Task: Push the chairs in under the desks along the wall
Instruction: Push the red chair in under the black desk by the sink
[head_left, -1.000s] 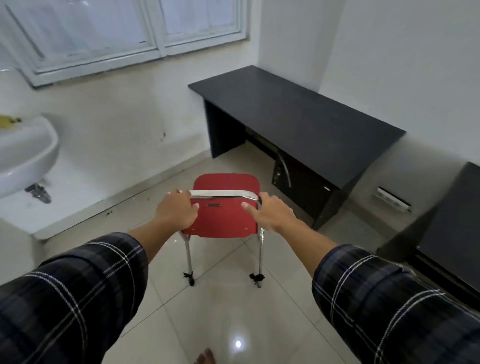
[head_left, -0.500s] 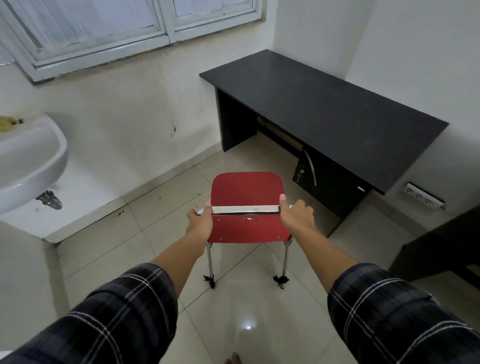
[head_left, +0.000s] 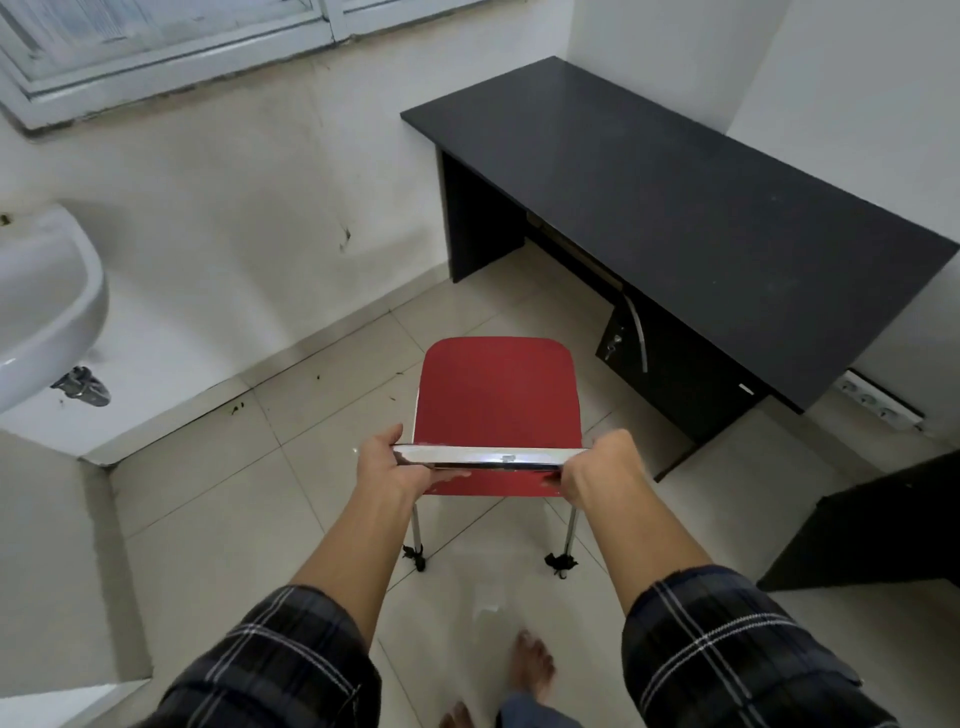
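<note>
A red chair (head_left: 496, 395) with chrome legs stands on the tiled floor, its seat facing away from me. My left hand (head_left: 387, 465) grips the left end of its chrome top rail. My right hand (head_left: 605, 470) grips the right end of the same rail. A black desk (head_left: 691, 208) stands along the right wall, just beyond and to the right of the chair; its knee space is on the left, a drawer unit on the right. The chair is outside the desk, its front edge short of the desk's opening.
A white sink (head_left: 41, 306) juts out at the left. A second dark desk (head_left: 883, 530) shows at the right edge. A power strip (head_left: 878, 402) lies by the right wall. My bare foot (head_left: 532, 667) stands behind the chair. Windows run along the far wall.
I have stepped closer with the chair; both hands keep their grip on the top rail. The desk now looms nearer and the view looks more steeply down.
</note>
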